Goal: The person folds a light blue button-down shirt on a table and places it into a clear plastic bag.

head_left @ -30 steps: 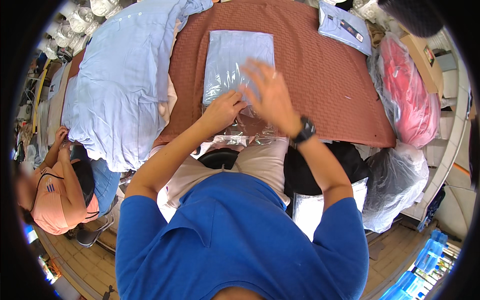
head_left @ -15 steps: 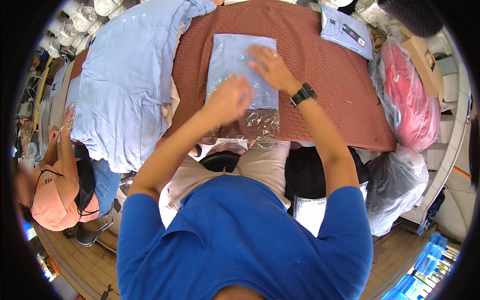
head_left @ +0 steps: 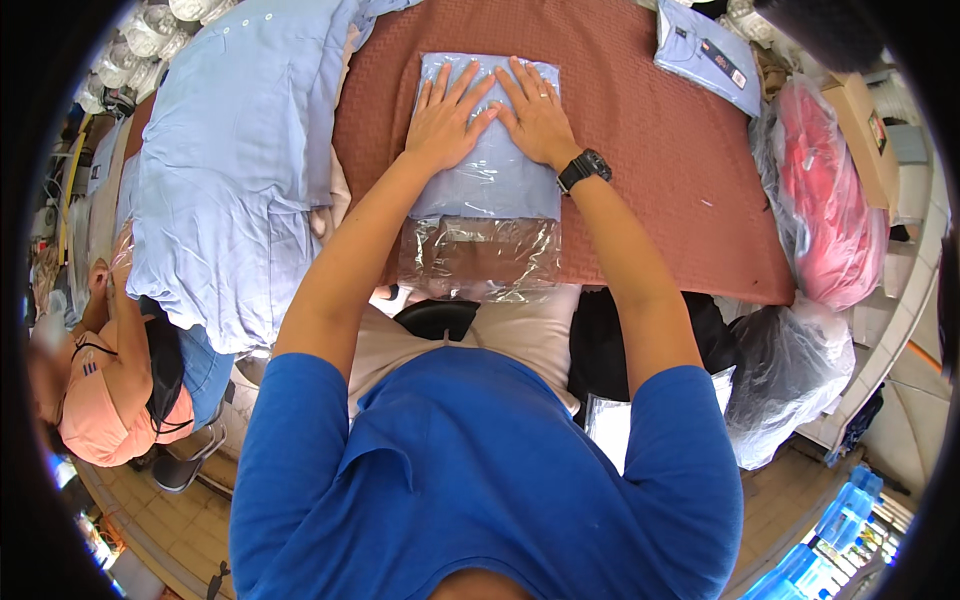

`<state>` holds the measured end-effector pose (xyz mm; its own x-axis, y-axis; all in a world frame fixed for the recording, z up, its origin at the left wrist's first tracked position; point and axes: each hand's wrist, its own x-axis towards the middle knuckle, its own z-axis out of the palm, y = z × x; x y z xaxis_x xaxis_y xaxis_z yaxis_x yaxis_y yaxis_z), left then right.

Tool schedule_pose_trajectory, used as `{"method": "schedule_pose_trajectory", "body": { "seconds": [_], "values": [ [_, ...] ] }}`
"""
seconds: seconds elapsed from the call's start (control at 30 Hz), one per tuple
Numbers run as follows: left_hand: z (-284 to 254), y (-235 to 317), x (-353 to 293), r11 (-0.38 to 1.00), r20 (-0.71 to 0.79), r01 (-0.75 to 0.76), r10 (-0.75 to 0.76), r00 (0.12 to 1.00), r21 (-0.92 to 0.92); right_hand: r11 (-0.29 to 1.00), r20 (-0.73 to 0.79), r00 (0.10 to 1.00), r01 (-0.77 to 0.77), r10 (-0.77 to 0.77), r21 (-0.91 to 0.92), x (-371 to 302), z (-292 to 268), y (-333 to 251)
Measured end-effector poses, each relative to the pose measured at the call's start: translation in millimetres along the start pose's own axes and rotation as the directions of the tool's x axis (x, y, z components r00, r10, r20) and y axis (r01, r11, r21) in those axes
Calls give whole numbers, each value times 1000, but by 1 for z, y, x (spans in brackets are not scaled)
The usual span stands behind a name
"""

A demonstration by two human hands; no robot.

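In front of me a folded light-blue shirt (head_left: pixel 490 190) lies inside a clear plastic bag (head_left: pixel 480 255). The bag's unfilled end stretches toward me, down to the table's near edge. My left hand (head_left: pixel 447 120) presses flat on the upper left of the bagged shirt, fingers spread. Beside it my right hand (head_left: pixel 535 115) lies flat on the upper right, fingers also apart, with a ring on one finger and a black watch on the wrist. The thumbs nearly meet. Neither hand grasps anything.
A brown cloth (head_left: pixel 660 190) covers the table. Unbagged light-blue shirts (head_left: pixel 235 150) are heaped on the left. At the far right lies another folded shirt (head_left: pixel 708 55) with a dark tag. Red goods in clear plastic (head_left: pixel 825 190) and a cardboard box (head_left: pixel 862 140) stand right. A co-worker (head_left: pixel 115 390) sits left.
Both hands have come down flat onto the far part of the bagged shirt. My left hand moved away from me, from near the bag's middle. The view has shifted slightly.
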<state>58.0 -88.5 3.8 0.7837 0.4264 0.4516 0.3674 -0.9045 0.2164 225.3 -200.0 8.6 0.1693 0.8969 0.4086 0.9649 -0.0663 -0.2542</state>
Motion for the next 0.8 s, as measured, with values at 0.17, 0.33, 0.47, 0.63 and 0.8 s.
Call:
{"method": "schedule_pose_trajectory", "body": {
  "seconds": [0.17, 0.33, 0.47, 0.63, 0.8],
  "values": [
    [-2, 1, 4, 999, 1, -11, 11, 1000, 52, 999, -34, 999, 27, -27, -18, 5, -5, 4],
    [-41, 7, -23, 960, 46, -129, 145, 988, -247, 991, -23, 993, 117, -119, -61, -16, -37, -22],
    [-88, 23, -79, 915, 241, -226, 315, 918, -333, 981, 135, 972, 189, -192, 35, -82, -71, -62],
    [-105, 21, -104, 884, 288, -218, 354, 890, -414, 986, 144, 978, 139, -152, 97, -117, -85, -62],
    [-152, -6, -150, 794, 342, 119, 118, 932, -597, 956, 147, 988, 1, -46, 295, -154, -140, -55]
  ]
}}
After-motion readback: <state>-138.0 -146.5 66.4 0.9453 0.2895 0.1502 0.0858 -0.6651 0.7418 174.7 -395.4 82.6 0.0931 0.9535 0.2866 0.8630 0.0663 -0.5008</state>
